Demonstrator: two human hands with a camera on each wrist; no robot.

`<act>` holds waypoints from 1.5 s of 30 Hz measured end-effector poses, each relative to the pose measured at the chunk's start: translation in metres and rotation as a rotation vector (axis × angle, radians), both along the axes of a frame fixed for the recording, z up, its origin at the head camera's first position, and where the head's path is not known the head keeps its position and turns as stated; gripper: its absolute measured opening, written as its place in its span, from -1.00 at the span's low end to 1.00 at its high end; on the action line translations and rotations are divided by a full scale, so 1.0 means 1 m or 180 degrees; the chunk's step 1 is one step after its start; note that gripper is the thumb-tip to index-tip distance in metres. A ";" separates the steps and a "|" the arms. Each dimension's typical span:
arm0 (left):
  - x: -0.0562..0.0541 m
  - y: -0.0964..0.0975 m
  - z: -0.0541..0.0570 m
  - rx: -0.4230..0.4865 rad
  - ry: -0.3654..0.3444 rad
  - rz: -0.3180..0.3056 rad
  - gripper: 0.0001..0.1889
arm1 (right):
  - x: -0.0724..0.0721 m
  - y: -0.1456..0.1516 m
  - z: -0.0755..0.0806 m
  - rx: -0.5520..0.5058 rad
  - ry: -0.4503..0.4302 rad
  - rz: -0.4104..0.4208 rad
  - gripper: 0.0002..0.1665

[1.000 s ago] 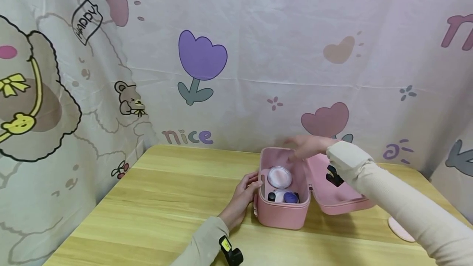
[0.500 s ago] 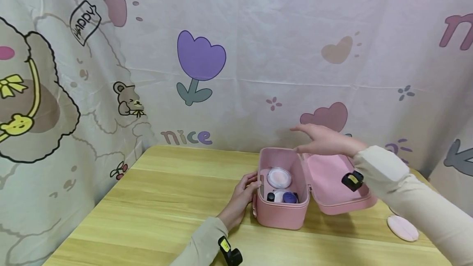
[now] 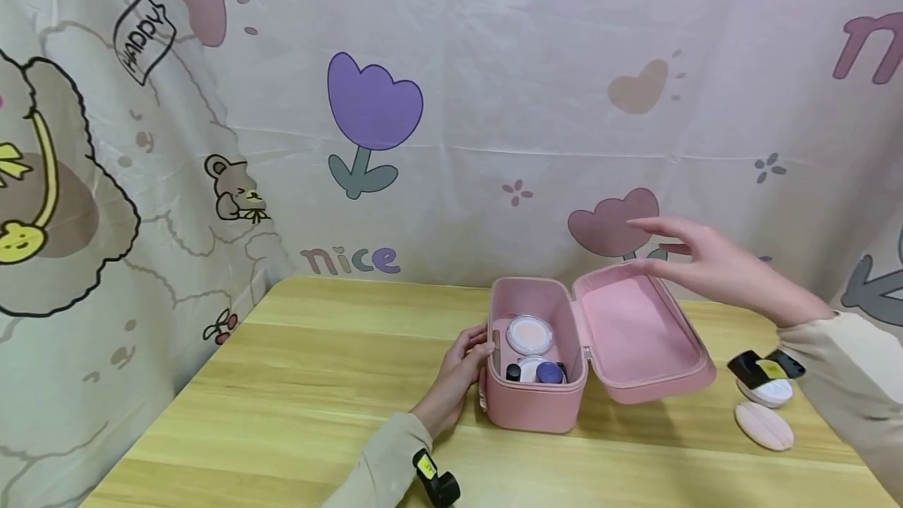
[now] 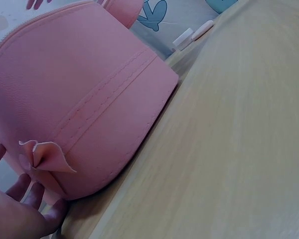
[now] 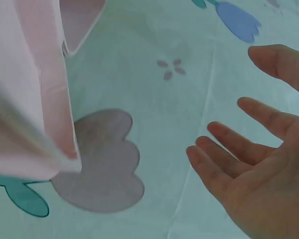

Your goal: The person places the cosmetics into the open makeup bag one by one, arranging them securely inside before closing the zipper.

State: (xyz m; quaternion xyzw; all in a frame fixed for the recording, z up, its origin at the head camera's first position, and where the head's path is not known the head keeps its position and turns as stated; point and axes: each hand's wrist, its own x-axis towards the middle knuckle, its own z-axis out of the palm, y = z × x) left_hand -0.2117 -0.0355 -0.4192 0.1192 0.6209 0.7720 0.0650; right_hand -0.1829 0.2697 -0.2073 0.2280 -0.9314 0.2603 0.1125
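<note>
A pink makeup case stands on the table, its lid swung out to the right. Inside show a round clear-lidded compact, a blue-purple round cap, a small black cap and a white round item partly behind them. My left hand rests against the case's left side; in the left wrist view its fingers touch it beside a pink bow. With fingers spread and nothing held, my right hand is raised behind the lid's far right corner.
To the right of the lid lie a white round container, partly behind the right wrist camera, and a pale pink oval pad. A printed cloth hangs behind the wooden table.
My right hand has moved from above the case to the right, past the lid, uncovering the white round container. The lid now stands tilted higher. My left hand stays at the case.
</note>
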 end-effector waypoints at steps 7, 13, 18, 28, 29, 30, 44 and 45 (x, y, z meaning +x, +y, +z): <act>0.001 -0.004 0.001 -0.0069 0.0007 -0.0013 -0.41 | 0.013 0.028 -0.012 -0.0384 0.0023 -0.0554 -0.30; 0.003 -0.003 0.003 -0.0061 -0.0013 -0.0011 -0.42 | 0.026 0.054 -0.029 -0.0836 0.0240 -0.0725 -0.32; 0.003 0.000 0.004 -0.0090 0.0009 -0.0022 -0.42 | 0.040 0.079 -0.049 -0.1223 0.0427 -0.0790 -0.33; 0.001 0.000 0.003 -0.0087 -0.0029 -0.0004 -0.43 | 0.036 0.125 -0.106 -0.2263 0.0521 0.0784 -0.28; 0.001 0.000 0.003 -0.0086 -0.0034 -0.0002 -0.43 | 0.032 0.130 -0.110 -0.2514 0.0461 0.1238 -0.31; 0.002 0.000 0.002 -0.0088 -0.0038 -0.0005 -0.43 | 0.029 0.135 -0.113 -0.2744 0.0355 0.1682 -0.34; 0.000 -0.001 0.001 -0.0039 -0.0004 -0.0047 -0.42 | 0.028 0.185 -0.165 -0.2868 -0.0688 0.3192 -0.43; 0.000 -0.002 0.001 -0.0032 0.0001 -0.0050 -0.42 | 0.031 0.190 -0.173 -0.2911 -0.0850 0.3051 -0.40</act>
